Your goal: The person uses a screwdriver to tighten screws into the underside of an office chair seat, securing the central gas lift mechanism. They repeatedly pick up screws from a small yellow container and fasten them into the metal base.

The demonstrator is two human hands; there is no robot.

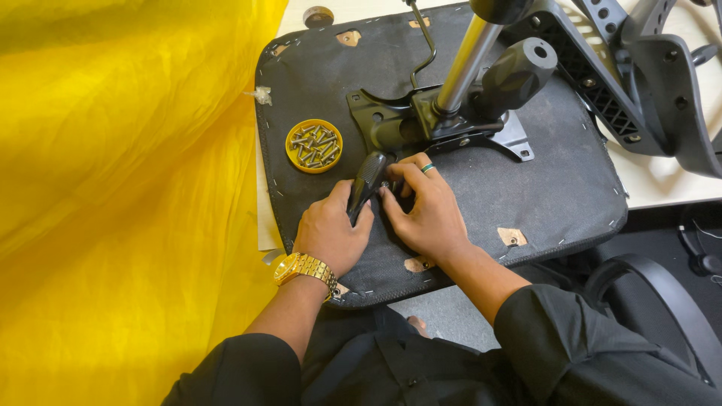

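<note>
An upturned office chair seat (526, 195), covered underneath in dark grey fabric stapled along its rim, is laid flat on a pale bench (662, 180), its near edge overhanging the bench's near side. A black metal tilt mechanism (421, 124) is seated at the middle of the seat, with a chromed gas cylinder (466, 64) rising from it toward the far edge and a thick black knob (519, 71) projecting to the right.

A black ribbed screwdriver handle (366, 180) is held just near of the mechanism's left wing. It is wrapped by the left hand (331, 233), whose fingers are closed around its lower part; a gold watch (304, 267) is worn at that wrist. The right hand (429, 214), bearing a green ring (427, 168), is placed beside the handle with its fingertips pinched together at the tool's tip; what is pinched cannot be made out.

A round yellow dish of dark screws (314, 146) is set on the seat near its left edge. Yellow cloth (113, 188) is spread over everything left of the bench.
</note>
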